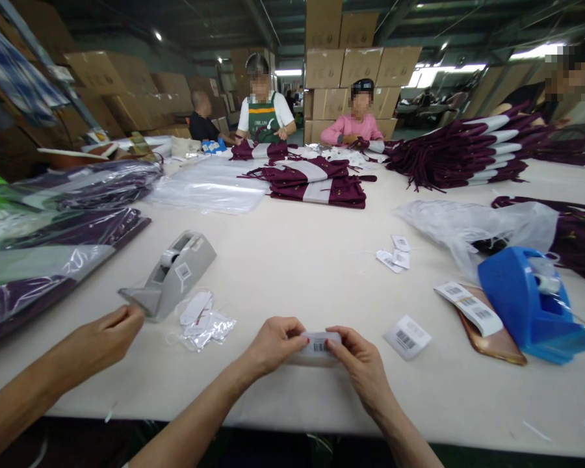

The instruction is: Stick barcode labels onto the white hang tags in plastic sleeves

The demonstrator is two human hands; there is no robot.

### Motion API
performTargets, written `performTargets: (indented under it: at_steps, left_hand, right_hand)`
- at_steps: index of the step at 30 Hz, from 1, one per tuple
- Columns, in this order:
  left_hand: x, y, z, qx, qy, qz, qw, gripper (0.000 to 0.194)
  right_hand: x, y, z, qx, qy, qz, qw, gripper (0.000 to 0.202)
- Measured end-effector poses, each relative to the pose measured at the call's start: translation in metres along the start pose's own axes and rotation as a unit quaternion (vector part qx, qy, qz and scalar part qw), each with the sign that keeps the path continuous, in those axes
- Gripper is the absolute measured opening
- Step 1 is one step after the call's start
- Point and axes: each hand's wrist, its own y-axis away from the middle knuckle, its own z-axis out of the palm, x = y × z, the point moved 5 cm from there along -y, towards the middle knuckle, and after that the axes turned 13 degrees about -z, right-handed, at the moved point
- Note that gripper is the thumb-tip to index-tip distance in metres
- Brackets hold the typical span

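Note:
Pinched between both my hands, just above the table's near edge, is a small whitish packet with a barcode label (pixel 320 345). My left hand (pixel 279 341) grips its left end between thumb and fingers, and my right hand (pixel 358 356) does the same at the right end. The packet's lower part looks translucent. To the right of my right hand lies a similar barcoded packet (pixel 407 337), flat on the table. Left of my left hand is a loose pile of tags in clear bags (pixel 205 322).
A co-worker's hand (pixel 112 330) reaches in from the left beside a grey tape dispenser (pixel 180 273). At right, a blue tape dispenser (pixel 511 292) stands by a phone (pixel 504 341) bearing a label strip (pixel 468 307). Folded maroon garments (pixel 341 193) and several people are across the table.

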Motion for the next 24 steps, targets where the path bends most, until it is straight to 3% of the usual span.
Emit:
performTargets:
  at_steps: [6, 10, 15, 20, 24]
  left_hand:
    - [-0.006, -0.007, 0.026, -0.029, 0.059, -0.046, 0.997, 0.019]
    - [-0.004, -0.006, 0.034, -0.051, 0.09, -0.059, 0.993, 0.02]
    - [-0.008, 0.004, 0.031, -0.122, 0.139, -0.106, 0.977, 0.029]
    - [-0.018, 0.011, 0.019, -0.076, 0.135, -0.137, 0.978, 0.023]
    - [-0.021, 0.015, 0.016, -0.072, 0.155, -0.143, 0.975, 0.022]
  right_hand:
    - [0.013, 0.016, 0.007, 0.04, -0.037, 0.041, 0.998, 0.049]
    - [0.015, 0.021, 0.005, 0.047, -0.062, 0.034, 0.996, 0.045]
    - [0.012, 0.018, -0.01, 0.075, -0.116, 0.078, 0.987, 0.035]
    - [0.011, 0.018, -0.021, 0.12, -0.117, 0.095, 0.981, 0.039]
    - [0.013, 0.019, -0.023, 0.141, -0.124, 0.121, 0.975, 0.044]
